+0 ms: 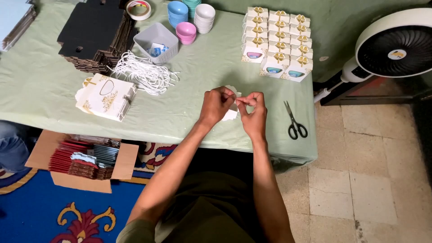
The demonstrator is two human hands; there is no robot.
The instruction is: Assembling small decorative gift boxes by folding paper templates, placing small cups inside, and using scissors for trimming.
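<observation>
Both hands are up over the near edge of the table (45,85), and between them sits a small white card piece (231,112), scalloped at its rim, mostly hidden behind the fingers. The left hand (216,104) is pinching it from the top, fingers curled tight on the piece; the right hand (253,112) pinches it too, thumb and forefinger closed at its upper edge. Just to the right lie black-handled scissors (294,121). Further back, rows of little white boxes (276,40) with gold bows. Off to the left, a heap of white cords (144,72), a stack of flat white bags (106,96), and coloured bowls (186,18) behind.
</observation>
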